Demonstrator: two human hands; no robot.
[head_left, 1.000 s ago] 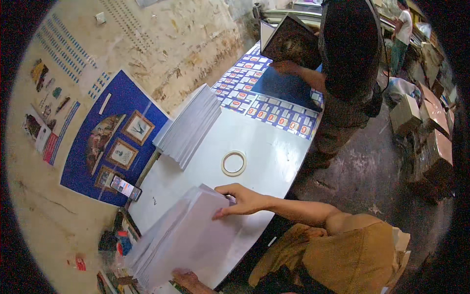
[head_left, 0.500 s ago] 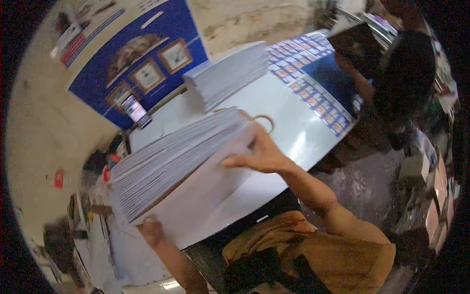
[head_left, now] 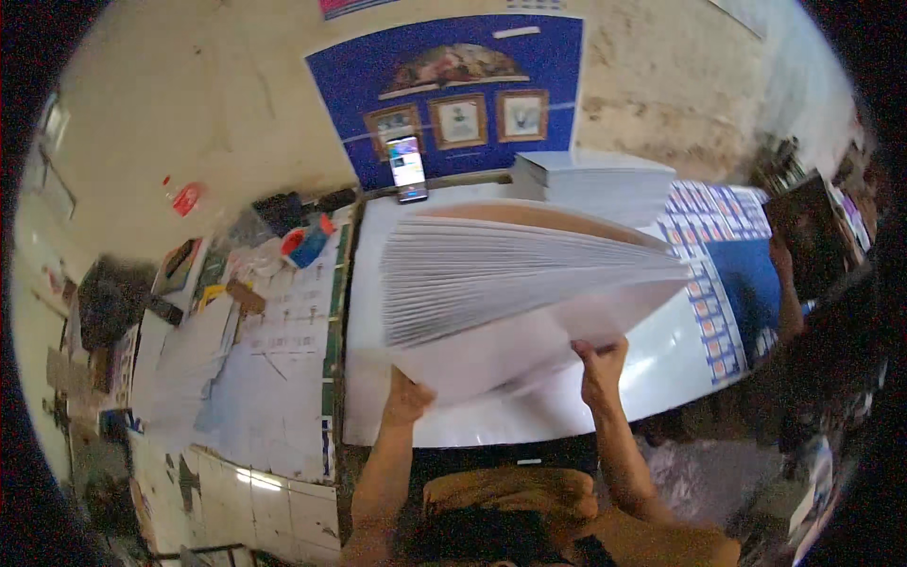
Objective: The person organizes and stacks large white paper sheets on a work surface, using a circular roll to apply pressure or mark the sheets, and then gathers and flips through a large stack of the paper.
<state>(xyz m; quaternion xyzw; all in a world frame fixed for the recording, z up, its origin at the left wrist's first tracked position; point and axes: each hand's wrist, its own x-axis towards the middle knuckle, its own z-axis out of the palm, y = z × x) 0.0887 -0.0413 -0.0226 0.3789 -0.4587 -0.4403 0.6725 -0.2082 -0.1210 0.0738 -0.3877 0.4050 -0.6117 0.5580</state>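
A thick stack of large white paper sheets [head_left: 491,279] is in front of me, tilted, its layered edges fanned out at the left. A brownish sheet [head_left: 557,219] shows along its far side. My left hand [head_left: 409,399] grips the stack's near left corner, fingers bent beneath the paper. At the near edge further right, my right hand [head_left: 602,370] is closed on the stack, thumb on top. Below is a glossy white tabletop [head_left: 453,427].
Behind stands a second paper stack [head_left: 605,184]. A lit phone [head_left: 407,170] leans against the blue poster [head_left: 557,66]. Printed sheets [head_left: 713,326] cover the table's right, where another person's arm [head_left: 786,283] reaches in. At left, a side table [head_left: 293,416] holds papers and a tape roll [head_left: 307,244].
My view has swung left and levelled out. My right hand has moved from the stack's far right end to its near edge; the left still holds the near left corner.
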